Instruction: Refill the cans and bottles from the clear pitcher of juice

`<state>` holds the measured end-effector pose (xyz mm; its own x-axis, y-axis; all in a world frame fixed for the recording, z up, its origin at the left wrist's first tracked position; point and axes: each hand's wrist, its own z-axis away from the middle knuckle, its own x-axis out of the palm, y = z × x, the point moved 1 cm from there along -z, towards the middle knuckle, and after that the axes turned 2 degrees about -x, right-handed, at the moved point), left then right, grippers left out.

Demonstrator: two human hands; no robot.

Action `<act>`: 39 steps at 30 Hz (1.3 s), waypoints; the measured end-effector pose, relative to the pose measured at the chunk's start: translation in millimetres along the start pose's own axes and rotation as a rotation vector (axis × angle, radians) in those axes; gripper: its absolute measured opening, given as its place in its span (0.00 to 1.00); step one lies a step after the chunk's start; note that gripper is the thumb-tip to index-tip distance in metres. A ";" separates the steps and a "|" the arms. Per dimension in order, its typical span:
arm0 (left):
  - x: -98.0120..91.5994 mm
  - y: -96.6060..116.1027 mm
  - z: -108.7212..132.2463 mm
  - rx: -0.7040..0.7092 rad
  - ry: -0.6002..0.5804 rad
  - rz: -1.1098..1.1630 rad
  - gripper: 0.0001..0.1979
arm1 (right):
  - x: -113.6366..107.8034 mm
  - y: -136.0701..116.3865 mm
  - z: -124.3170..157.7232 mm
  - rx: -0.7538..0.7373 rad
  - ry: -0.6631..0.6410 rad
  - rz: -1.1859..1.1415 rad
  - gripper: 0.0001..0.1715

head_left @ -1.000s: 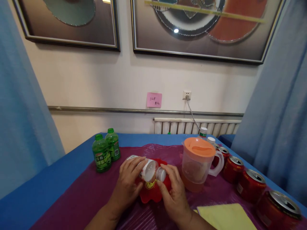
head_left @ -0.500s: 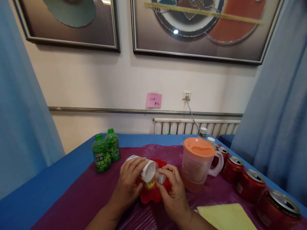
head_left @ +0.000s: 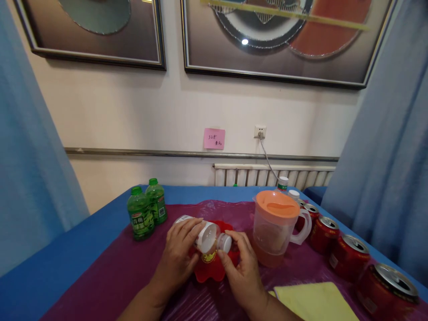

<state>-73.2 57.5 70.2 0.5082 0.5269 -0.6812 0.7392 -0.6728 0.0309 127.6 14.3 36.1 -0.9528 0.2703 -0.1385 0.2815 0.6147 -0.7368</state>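
My left hand (head_left: 177,252) is wrapped round the body of a clear plastic bottle (head_left: 209,237) with a white label. The bottle lies tilted on its side, its neck pointing to the right. Thumb and fingers of my right hand (head_left: 244,273) are closed about the white cap (head_left: 226,243) on the bottle's neck. Beneath the bottle is a red dish (head_left: 210,273) with a scalloped edge and a yellow emblem, partly covered by both hands.
Two green bottles (head_left: 141,219) stand at the left. To the right are a lidded pitcher (head_left: 272,232) holding orange-brown liquid, a yellow cloth (head_left: 314,301) and a row of red cans (head_left: 349,258). Purple plastic sheeting (head_left: 110,278) covers part of the blue table.
My right fingers have shifted slightly on the cap, so that more of it shows. My left hand keeps its hold on the bottle, and the view has moved a little.
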 end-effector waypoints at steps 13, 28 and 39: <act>2.6 -1.6 -0.2 -0.040 -0.030 0.017 0.32 | -2.3 -5.2 -2.0 -0.073 0.031 0.009 0.26; 3.6 4.1 2.0 -0.312 0.012 0.274 0.30 | -4.0 -11.9 -0.1 -0.026 0.149 -0.085 0.19; 11.2 4.1 -3.0 -0.797 0.066 0.681 0.37 | -5.4 -32.5 13.1 -0.195 -0.174 0.023 0.20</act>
<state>-63.1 62.2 64.9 0.9313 0.2091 -0.2982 0.3528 -0.3140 0.8814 122.1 -16.9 52.1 -0.9464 0.1647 -0.2777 0.3038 0.7455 -0.5932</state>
